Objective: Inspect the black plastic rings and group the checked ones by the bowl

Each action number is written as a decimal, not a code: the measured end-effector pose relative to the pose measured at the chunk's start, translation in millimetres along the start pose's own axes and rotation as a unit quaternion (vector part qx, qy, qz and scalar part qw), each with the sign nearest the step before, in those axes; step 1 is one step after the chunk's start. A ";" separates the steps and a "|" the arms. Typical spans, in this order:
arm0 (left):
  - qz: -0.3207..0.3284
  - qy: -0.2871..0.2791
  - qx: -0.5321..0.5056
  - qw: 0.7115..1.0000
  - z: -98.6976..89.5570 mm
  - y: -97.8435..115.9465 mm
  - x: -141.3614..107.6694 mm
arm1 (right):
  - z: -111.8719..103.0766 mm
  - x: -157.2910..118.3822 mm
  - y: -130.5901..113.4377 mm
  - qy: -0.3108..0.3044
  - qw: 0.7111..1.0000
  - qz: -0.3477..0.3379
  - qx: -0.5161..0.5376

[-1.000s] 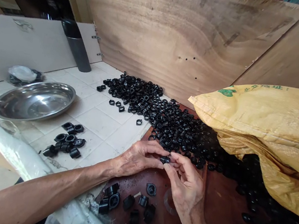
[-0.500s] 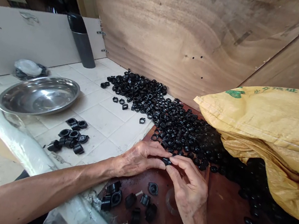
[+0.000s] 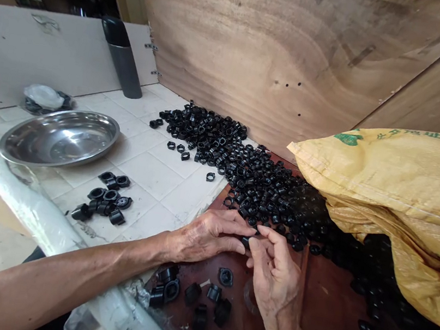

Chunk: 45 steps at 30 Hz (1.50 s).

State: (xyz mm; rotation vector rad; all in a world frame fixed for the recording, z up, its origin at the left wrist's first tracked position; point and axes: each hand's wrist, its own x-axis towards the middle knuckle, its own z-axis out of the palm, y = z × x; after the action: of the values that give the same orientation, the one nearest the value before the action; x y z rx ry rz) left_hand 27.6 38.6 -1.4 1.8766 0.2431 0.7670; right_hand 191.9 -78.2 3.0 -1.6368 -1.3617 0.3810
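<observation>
A small black plastic ring part [image 3: 245,241] sits between my left hand [image 3: 209,236] and my right hand [image 3: 274,272], pinched at the fingertips and partly hidden by them. Just beyond my fingers spreads a large heap of similar black rings [image 3: 239,170], running under a yellow woven sack [image 3: 389,196]. Below my hands, several larger black plastic parts [image 3: 192,296] lie on a dark brown board [image 3: 331,308]. Another small group of black parts [image 3: 105,200] rests on white tiles [image 3: 148,173] left of my left hand.
A stainless steel bowl [image 3: 58,138] stands on the tiles, with a plastic bag [image 3: 44,97] behind it. A grey bottle [image 3: 120,56] leans by a white panel [image 3: 54,57]. Plywood boards [image 3: 263,44] rise behind the heap. A white padded edge [image 3: 26,213] runs under my left forearm.
My right fingers have spread slightly around the small ring part, and my hands have shifted a little to the right. The view has drifted slightly; the heap and the other parts stay in place.
</observation>
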 end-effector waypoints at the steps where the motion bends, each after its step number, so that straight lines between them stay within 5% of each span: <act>1: -0.004 0.003 0.002 1.000 0.1 -1.2 -0.2 | -0.5 0.0 -0.3 -0.005 1.000 -0.004 -0.003; 11: -0.018 0.009 0.023 1.000 -1.8 -1.6 0.7 | -2.0 3.9 -6.7 -0.027 0.998 0.013 -0.062; 25: -0.011 0.031 0.046 0.998 -1.1 -7.2 -0.7 | -2.6 3.3 -11.6 -0.056 0.997 0.059 0.014; 31: -0.029 -0.019 0.030 0.999 -2.8 3.5 0.2 | -1.6 1.3 -2.2 -0.074 0.987 0.142 0.029; 37: -0.178 0.005 -0.114 0.977 2.8 5.3 -1.7 | 4.8 0.7 -2.5 -0.056 0.986 0.115 0.110; 41: -0.109 -0.026 -0.002 0.994 -0.9 -0.1 -6.5 | 12.8 -2.2 -2.7 -0.049 0.955 0.237 0.172; 45: -0.013 -0.145 0.141 0.979 -15.0 2.6 -7.0 | 15.8 -5.8 0.6 -0.131 0.887 0.351 0.268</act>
State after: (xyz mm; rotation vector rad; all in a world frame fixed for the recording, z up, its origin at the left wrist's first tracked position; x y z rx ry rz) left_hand 12.6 45.3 1.8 2.2202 0.1981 0.4495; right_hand 178.8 -76.2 -7.4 -1.5729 -0.6822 1.3232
